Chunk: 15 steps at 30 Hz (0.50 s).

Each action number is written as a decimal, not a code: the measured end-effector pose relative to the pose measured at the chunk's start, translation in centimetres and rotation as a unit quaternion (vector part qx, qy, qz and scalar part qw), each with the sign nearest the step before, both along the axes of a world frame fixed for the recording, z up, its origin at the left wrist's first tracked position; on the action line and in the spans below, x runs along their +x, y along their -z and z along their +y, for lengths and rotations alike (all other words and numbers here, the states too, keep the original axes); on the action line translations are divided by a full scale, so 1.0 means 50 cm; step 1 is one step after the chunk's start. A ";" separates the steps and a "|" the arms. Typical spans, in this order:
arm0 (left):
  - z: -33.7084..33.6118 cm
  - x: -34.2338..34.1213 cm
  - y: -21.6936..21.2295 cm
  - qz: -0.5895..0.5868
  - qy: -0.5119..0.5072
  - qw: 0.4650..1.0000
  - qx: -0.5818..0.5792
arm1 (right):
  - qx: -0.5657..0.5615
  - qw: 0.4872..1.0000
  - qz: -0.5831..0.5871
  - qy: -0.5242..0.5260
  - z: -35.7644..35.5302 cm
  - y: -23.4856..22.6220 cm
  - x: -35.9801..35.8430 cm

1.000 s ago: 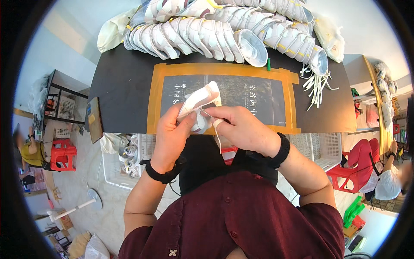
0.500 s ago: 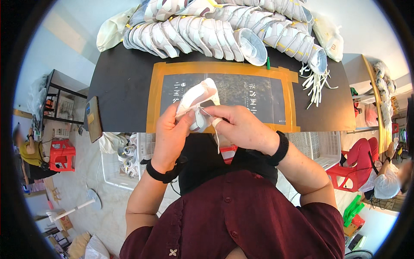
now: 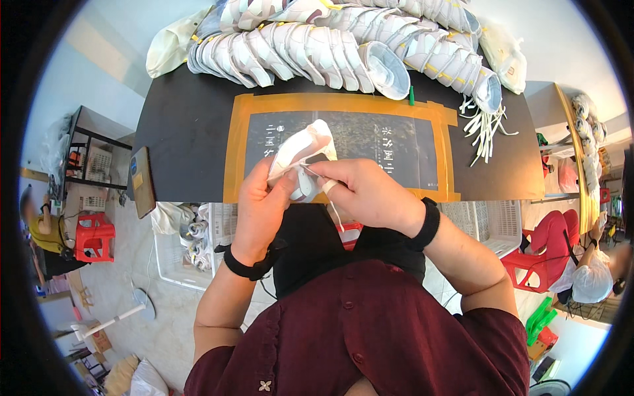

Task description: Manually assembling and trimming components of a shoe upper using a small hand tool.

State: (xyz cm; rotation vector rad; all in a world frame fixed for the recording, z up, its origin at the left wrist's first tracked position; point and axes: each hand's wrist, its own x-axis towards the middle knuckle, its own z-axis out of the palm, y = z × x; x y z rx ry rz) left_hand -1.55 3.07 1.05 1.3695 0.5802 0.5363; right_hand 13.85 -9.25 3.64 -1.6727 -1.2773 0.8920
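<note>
Above the front edge of the table, my left hand (image 3: 263,201) is closed around a white and pale pink shoe upper (image 3: 302,146), its thumb pressing on the near side. Against the same upper, my right hand (image 3: 370,193) pinches a white shoelace (image 3: 335,212); the lace runs over a finger and its loose end hangs down. The spot where lace meets upper is partly covered by my fingertips, so I cannot tell which hole it is at.
A dark printed sheet (image 3: 356,142), bordered with orange tape, lies on the black table (image 3: 178,132). Nested rows of shoe uppers (image 3: 297,56) fill the back. White laces (image 3: 485,135) hang at right, a phone (image 3: 142,181) at left. White baskets (image 3: 181,267) stand below; people sit at both sides.
My right hand has shifted slightly left and up along the upper. The hanging lace end has swung a little and shows shorter. My left hand keeps its hold.
</note>
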 end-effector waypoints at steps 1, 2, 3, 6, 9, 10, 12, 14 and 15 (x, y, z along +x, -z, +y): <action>-0.003 0.001 -0.006 0.003 -0.002 1.000 0.008 | 0.033 0.999 -0.029 0.003 0.000 0.003 -0.002; -0.004 0.002 -0.008 0.005 -0.004 1.000 0.016 | 0.067 0.996 -0.059 0.006 0.000 0.005 -0.002; -0.001 0.002 -0.007 0.006 -0.004 1.000 0.016 | 0.066 0.996 -0.058 0.006 0.002 0.003 -0.001; 0.008 0.002 -0.001 0.017 0.005 1.000 0.023 | -0.025 0.998 0.050 0.002 0.012 -0.004 0.002; 0.008 0.000 -0.004 0.016 0.002 1.000 0.004 | -0.094 0.982 0.157 0.034 0.015 -0.006 -0.002; 0.009 0.001 -0.003 0.031 -0.002 0.999 0.043 | -0.102 0.972 0.207 0.042 0.014 -0.003 -0.001; 0.012 0.002 0.006 0.046 -0.006 0.996 0.081 | -0.110 0.959 0.256 0.051 0.013 -0.008 0.000; 0.019 0.003 0.026 0.006 -0.007 0.973 0.230 | -0.168 0.925 0.338 0.053 0.015 -0.031 0.002; 0.021 0.000 0.025 0.007 -0.008 0.974 0.228 | -0.170 0.924 0.338 0.052 0.021 -0.027 0.002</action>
